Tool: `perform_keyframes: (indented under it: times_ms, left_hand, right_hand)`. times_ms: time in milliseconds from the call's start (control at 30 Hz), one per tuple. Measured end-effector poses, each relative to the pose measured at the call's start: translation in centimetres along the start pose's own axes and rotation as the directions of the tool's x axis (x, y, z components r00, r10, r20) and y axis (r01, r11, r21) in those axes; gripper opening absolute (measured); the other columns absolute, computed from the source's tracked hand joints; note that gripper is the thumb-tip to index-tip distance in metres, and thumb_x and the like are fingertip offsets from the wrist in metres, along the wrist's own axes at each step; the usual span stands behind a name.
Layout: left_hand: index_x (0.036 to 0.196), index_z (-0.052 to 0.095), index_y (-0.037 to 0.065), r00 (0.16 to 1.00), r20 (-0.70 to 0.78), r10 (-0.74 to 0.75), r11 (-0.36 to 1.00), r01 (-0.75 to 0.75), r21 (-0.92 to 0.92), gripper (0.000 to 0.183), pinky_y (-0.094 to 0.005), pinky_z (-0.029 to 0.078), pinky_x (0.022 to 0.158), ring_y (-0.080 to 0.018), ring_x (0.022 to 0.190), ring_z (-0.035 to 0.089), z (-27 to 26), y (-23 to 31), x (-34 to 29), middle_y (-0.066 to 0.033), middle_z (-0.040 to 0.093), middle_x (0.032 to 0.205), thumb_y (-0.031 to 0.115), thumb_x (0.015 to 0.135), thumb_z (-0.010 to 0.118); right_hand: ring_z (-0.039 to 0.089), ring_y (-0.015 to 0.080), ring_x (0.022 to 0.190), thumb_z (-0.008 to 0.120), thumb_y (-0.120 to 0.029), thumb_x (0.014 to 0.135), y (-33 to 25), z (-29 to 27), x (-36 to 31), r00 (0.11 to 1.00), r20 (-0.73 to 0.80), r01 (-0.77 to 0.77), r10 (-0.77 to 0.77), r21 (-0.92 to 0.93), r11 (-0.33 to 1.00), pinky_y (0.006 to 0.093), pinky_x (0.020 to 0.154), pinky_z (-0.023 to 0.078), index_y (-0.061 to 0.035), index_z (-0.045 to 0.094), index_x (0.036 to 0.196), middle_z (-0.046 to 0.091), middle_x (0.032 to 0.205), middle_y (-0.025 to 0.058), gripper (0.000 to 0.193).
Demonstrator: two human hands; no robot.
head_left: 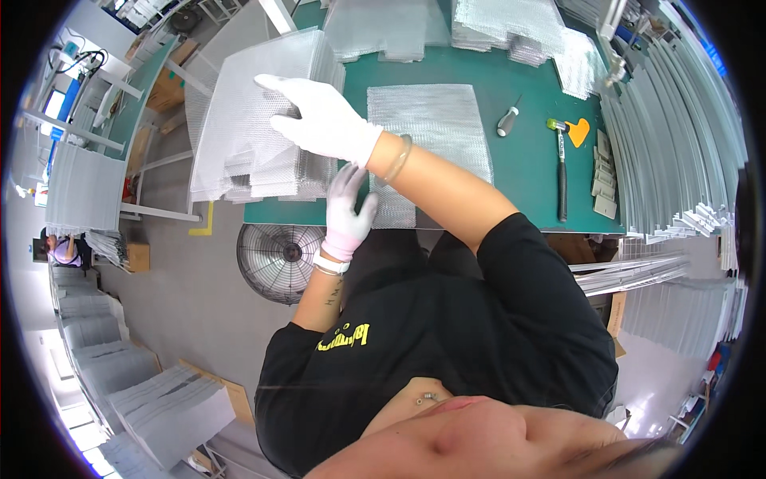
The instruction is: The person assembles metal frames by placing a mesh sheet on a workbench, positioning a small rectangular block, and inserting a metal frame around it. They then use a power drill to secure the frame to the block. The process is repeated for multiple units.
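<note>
My right hand (323,120), in a white glove, reaches across to the left over a tall stack of silvery mesh sheets (231,120). Its thumb and forefinger are apart, and nothing shows between them. Closer to me, my left hand (349,211), also gloved, is beside the stack's right corner with its fingers stretched out. Whether either hand touches the mesh I cannot tell. A smaller pile of mesh sheets (435,120) lies flat on the green table (527,180), partly behind my right forearm.
A screwdriver (506,121), a hammer (562,176) and an orange piece (578,132) lie to the right. Small metal plates (605,180) line that side, beside upright panels (670,136). More mesh stacks (511,28) stand at the back. A round fan (279,263) is below the table's left edge.
</note>
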State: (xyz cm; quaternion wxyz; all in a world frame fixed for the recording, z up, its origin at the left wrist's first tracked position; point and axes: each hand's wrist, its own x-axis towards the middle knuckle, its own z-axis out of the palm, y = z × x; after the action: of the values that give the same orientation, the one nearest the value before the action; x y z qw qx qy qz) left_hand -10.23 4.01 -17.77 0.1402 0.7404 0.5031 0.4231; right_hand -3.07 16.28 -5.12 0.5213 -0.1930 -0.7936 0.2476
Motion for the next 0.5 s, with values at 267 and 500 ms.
perform_keyframes:
  times_ms: [267,500]
  left_hand:
    - [0.141,0.048,-0.007,0.967,-0.097,-0.237,0.729,0.111,-0.676,0.047,-0.0421,0.040,0.114,-0.0299,0.132,0.054,-0.6,1.8,-1.1,-0.0224,0.058,0.138,0.024,0.106,0.053]
    - [0.153,0.038,0.002,0.953,-0.244,-0.181,0.462,-0.137,-0.876,0.076,-0.0557,0.032,0.118,-0.0389,0.138,0.047,-1.9,1.5,0.1,-0.0193,0.049,0.150,0.060,0.104,0.035]
  right_hand:
    - [0.060,0.0140,0.087,0.059,-0.011,0.091,-1.9,-3.5,1.2,0.964,0.219,-0.225,0.150,0.371,0.901,0.0300,0.082,0.051,-0.0100,0.057,0.142,0.067,0.105,0.0108,0.051]
    - [0.055,0.0049,0.088,0.065,-0.009,0.092,-2.6,-8.8,-4.3,0.960,0.066,-0.261,0.271,0.558,0.788,0.0224,0.076,0.050,-0.0068,0.054,0.144,0.068,0.116,0.0044,0.053]
